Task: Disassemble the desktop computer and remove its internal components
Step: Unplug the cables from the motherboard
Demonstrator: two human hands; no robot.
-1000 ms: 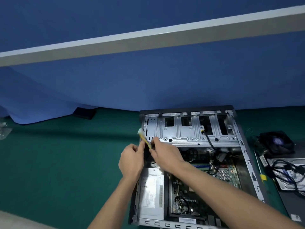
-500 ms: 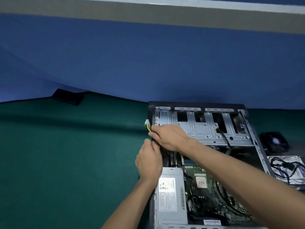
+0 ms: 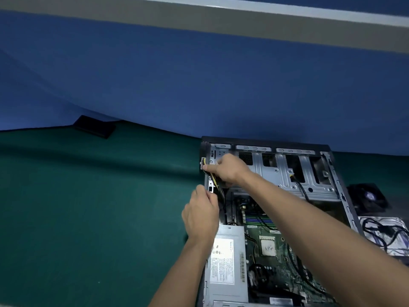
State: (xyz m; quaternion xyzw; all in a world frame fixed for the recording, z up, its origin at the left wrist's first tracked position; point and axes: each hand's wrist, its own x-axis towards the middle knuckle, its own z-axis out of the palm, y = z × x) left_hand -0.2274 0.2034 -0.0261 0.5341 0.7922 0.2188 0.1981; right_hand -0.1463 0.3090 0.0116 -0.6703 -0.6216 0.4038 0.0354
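Right hand (image 3: 228, 170) pinching power cable (image 3: 213, 180), left hand's (image 3: 202, 214) fingertips hidden

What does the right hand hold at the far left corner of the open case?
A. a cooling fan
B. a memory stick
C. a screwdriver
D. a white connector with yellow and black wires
D: the right hand pinches the white connector, its yellow and black wires trailing into the case.

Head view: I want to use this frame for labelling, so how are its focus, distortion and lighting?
Head view: wide-angle bend curves the wall's grey band and the mat edge; the right hand is motion-smeared at its grip on the yellow wires; the left hand is sharper; the supply label is too soft to read; lighting is dim and even, no glare.
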